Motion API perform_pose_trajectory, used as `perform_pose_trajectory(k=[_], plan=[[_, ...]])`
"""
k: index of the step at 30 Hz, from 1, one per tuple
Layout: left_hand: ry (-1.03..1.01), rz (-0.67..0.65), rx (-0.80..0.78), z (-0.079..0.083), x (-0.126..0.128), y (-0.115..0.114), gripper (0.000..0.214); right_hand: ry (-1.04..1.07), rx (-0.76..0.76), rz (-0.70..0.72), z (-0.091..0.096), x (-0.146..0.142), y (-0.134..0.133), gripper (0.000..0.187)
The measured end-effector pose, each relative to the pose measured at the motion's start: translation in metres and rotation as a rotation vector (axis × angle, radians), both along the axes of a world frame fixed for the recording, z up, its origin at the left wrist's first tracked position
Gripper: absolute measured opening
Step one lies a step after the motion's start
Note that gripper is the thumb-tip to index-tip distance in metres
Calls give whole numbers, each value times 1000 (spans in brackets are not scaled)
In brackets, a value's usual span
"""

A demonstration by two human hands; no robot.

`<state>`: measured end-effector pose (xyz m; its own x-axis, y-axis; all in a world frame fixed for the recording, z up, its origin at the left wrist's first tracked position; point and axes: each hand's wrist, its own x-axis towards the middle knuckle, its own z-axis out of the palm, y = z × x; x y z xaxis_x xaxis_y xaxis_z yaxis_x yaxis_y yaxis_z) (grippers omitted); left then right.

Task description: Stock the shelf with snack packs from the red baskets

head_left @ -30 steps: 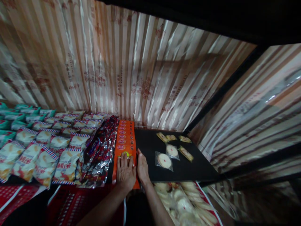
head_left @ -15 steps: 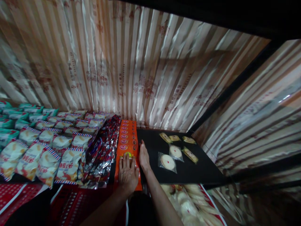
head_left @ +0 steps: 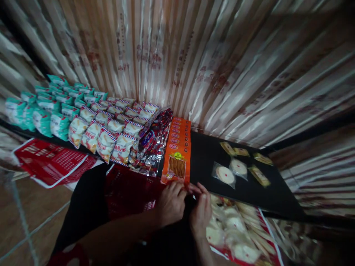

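A person's two bare hands meet at the front edge of a black shelf (head_left: 206, 155), just below a row of orange packs (head_left: 177, 153) that runs from the edge back to a striped, shiny backdrop (head_left: 194, 55). The left hand (head_left: 172, 202) is curled, its fingertips (head_left: 179, 186) touching the near end of the front orange pack; whether they pinch it cannot be told. The right hand (head_left: 201, 211) sits just beside the left hand, half open with bent fingers and nothing seen in it, its fingertips near the shelf edge to the right of the pack. The pack lies flat on the shelf, above and ahead of both hands. Left of the orange row lie foil packs (head_left: 152, 142), then white bags (head_left: 111, 136) and teal bags (head_left: 41, 112). To the right, well apart from the hands, sit two round cakes (head_left: 224, 174) in clear wraps and some small yellow packs (head_left: 259, 176). A red basket (head_left: 130, 188) stands under the left forearm.
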<state>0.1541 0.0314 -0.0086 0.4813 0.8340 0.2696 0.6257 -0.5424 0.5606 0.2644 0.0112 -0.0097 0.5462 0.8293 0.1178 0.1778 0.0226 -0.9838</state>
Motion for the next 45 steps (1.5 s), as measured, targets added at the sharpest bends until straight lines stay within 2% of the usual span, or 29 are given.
perform_pose_trajectory(k=[3,7,10,12,15,18,21,27,34,41,45], plan=[[9,-35,-133,-11,-19,-27,31,-94,-90,51,-4,-10,-19,40],[-11,-60,-261,-19,-32,-40,33,-187,-131,85,-5,2,-4,40],[-36,-71,-269,-15,-33,-42,35,-486,-57,-40,-5,39,25,45],[-38,-52,-234,-11,-30,-45,34,-716,-96,-92,-4,72,44,48],[-42,-13,-168,-6,-25,-51,33,-861,-320,-175,-2,117,65,49],[-62,4,-117,-6,-18,-58,33,-883,-522,-113,-2,141,72,48],[-97,28,-85,-7,-12,-63,33,-995,-570,-1,-4,145,65,50],[-130,107,-111,-2,-7,-74,34,-1096,-532,115,-3,143,41,50],[-121,155,-94,-4,-16,-93,34,-1230,-490,279,-4,149,36,63],[-133,157,-96,-4,-19,-102,33,-1226,-447,388,5,153,35,62],[-163,132,-98,-9,-23,-100,32,-1234,-454,386,8,149,28,61]])
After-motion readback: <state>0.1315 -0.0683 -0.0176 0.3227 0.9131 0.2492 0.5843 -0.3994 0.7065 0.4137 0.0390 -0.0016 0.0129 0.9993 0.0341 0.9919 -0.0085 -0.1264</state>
